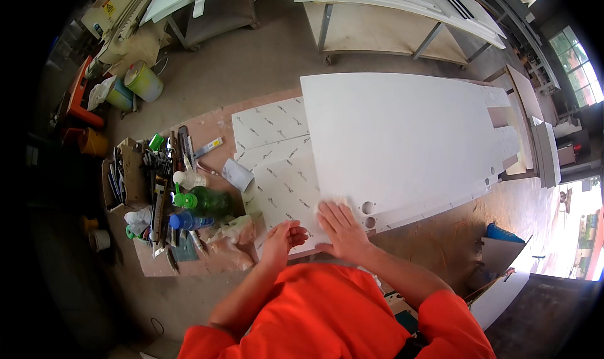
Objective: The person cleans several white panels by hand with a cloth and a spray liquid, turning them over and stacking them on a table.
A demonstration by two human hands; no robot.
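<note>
A large white panel (390,132) with round holes near its near edge lies on the table. At its near left corner my right hand (343,230) lies flat, fingers stretched out, pressing a white cloth (343,201) that peeks out round the fingertips. What the cloth is made of is too small to tell. To the left, my left hand (284,241) is loosely curled with nothing visible in it, over white sheets printed with dark marks (280,180).
On the table's left lie a green pump bottle (211,202), a blue-capped bottle (189,220), a crumpled cloth (239,230), a folded paper (237,174) and a cardboard box (131,170) of tools. Buckets (143,82) stand on the floor; carts with panels (377,29) stand beyond.
</note>
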